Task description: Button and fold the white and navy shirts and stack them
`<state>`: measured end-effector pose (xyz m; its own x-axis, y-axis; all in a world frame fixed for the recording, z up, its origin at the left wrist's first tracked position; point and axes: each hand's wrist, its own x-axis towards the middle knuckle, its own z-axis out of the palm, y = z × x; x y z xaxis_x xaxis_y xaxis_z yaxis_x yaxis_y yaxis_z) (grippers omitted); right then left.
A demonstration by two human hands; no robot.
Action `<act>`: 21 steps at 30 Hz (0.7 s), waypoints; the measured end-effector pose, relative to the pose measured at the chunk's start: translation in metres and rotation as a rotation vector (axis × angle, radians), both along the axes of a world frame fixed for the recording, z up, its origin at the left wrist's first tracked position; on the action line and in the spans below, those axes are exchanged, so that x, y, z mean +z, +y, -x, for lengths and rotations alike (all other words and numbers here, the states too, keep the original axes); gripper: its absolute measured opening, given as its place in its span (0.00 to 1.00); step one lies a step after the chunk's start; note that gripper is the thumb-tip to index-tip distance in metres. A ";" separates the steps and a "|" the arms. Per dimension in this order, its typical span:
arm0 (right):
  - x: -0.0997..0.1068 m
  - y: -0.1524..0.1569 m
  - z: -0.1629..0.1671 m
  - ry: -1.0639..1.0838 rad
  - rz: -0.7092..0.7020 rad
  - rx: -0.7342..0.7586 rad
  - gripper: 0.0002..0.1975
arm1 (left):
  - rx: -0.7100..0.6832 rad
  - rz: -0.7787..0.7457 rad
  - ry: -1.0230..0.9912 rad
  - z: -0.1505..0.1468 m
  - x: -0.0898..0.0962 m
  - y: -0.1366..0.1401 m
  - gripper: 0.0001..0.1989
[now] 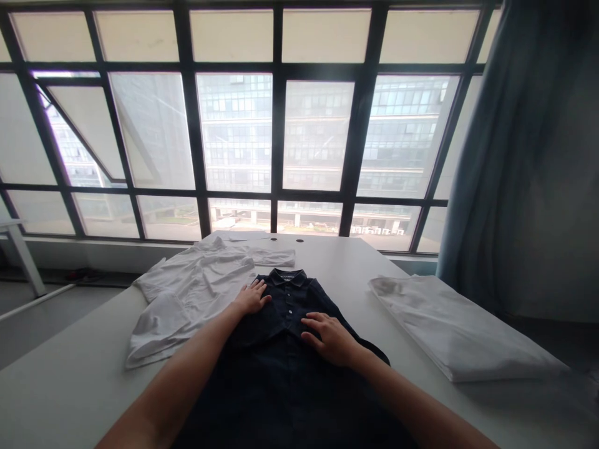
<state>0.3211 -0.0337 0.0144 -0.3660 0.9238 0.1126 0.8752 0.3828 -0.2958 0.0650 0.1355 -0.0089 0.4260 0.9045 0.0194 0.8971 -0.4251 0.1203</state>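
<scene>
A dark navy button-up shirt (285, 368) lies front side up on the white table, its collar pointing away from me and pale buttons running down the middle. My left hand (251, 297) rests flat on the shirt's left shoulder area, fingers spread. Lower down, on the right side of the chest, my right hand (330, 338) lies with its fingers apart on the cloth. Neither hand grips anything. The shirt's lower part runs toward me between my forearms. Close to my left hand is a crumpled white shirt (191, 287), loosely spread.
The white table (346, 255) stretches toward a wall of dark-framed windows. On its right side lies a folded white cloth (463, 324). A grey-blue curtain (510, 187) hangs at the right. Part of another white table (23, 262) shows at the far left.
</scene>
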 end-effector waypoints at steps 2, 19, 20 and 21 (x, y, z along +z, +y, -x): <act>0.000 0.024 -0.007 -0.011 -0.047 -0.082 0.30 | 0.034 0.034 -0.002 -0.002 -0.006 0.015 0.32; -0.042 0.150 -0.038 -0.118 0.106 -0.247 0.42 | 0.071 0.030 -0.032 -0.003 -0.024 0.060 0.35; -0.042 0.152 -0.039 -0.118 0.103 -0.251 0.42 | 0.073 0.028 -0.038 -0.004 -0.024 0.063 0.35; -0.043 0.156 -0.040 -0.116 0.100 -0.255 0.42 | 0.075 0.026 -0.043 -0.005 -0.024 0.066 0.35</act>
